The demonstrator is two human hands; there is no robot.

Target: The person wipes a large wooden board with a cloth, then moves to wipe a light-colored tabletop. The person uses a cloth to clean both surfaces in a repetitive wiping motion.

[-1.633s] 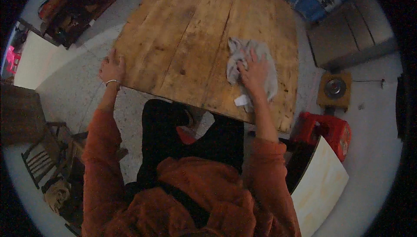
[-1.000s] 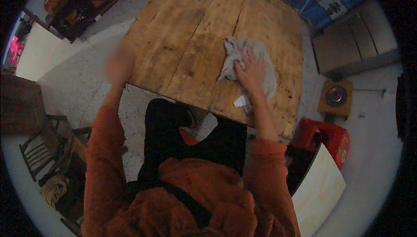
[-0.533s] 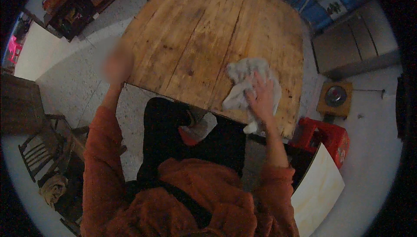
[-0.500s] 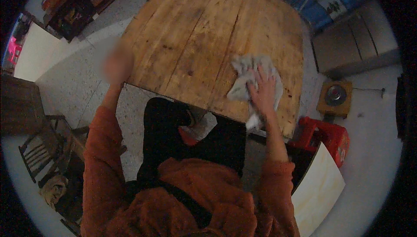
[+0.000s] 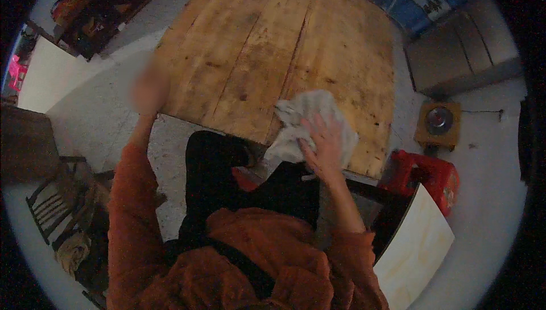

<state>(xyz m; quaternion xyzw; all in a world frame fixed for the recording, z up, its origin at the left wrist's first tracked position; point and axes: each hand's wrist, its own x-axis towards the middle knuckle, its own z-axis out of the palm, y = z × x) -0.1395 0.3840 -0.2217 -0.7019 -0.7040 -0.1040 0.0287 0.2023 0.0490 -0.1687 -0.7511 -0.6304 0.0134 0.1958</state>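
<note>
A crumpled whitish cloth [image 5: 313,103] lies on the wooden tabletop [image 5: 250,54], close to the edge nearest me and right of the middle. My right hand [image 5: 326,146] rests flat on top of it, fingers stretched out and apart. Part of the cloth sticks out left of the hand and hangs over the near edge. At the table's left corner is my left hand [image 5: 150,89], smeared by blur, so its fingers do not show. The planks of the table are worn, with dark stains and long seams.
Below the table's near edge are my dark-clad legs [image 5: 210,179]. A red plastic stool [image 5: 424,176] and a pale board [image 5: 418,247] stand at the right. A wooden chair [image 5: 54,207] is at the left, and a grey cabinet [image 5: 463,51] stands at the far right.
My right hand and the cloth have slid left and toward me across the tabletop. The cloth now reaches over the near edge left of the hand. My left hand stays at the corner.
</note>
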